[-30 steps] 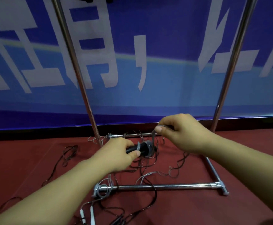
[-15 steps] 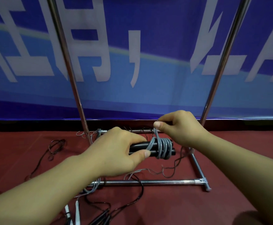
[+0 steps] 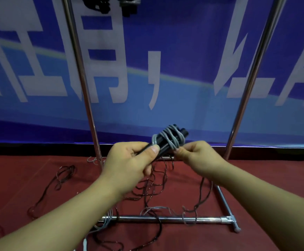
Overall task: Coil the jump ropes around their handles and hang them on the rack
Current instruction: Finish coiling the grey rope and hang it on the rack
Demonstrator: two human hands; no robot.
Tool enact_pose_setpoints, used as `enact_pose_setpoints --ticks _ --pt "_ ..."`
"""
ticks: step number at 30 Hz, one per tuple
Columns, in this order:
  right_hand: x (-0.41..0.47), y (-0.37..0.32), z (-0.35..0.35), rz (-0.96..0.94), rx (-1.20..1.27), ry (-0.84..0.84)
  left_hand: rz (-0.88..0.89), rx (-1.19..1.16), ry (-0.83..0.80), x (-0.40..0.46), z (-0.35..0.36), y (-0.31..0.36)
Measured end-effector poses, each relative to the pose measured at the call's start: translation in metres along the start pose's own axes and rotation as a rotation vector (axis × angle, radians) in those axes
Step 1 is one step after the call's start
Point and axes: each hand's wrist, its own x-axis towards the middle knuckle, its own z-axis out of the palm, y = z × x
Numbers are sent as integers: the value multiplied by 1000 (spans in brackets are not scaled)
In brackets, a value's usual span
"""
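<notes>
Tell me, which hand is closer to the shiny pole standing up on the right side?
The right hand. It pinches the gray rope just left of the right pole. The left hand grips the black handles farther left.

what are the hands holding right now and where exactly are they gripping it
The left hand grips the black handles at their near end. The right hand pinches the grey rope just below the coil.
</notes>
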Motion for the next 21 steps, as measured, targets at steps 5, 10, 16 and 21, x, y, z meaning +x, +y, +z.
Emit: enact_pose_setpoints --ticks 5,10,16,21 --pt "-9 -14 10 -63 -183 -163 -116 -56 204 7 -3 -3" --pt "-28 -39 24 -229 -333 -279 -116 78 321 11 -23 -14" --pt "-37 -49 23 -257 -445 -263 -103 353 308 8 -34 -27" --pt "-41 -53 27 -235 -498 -289 -161 599 275 10 -39 -42"
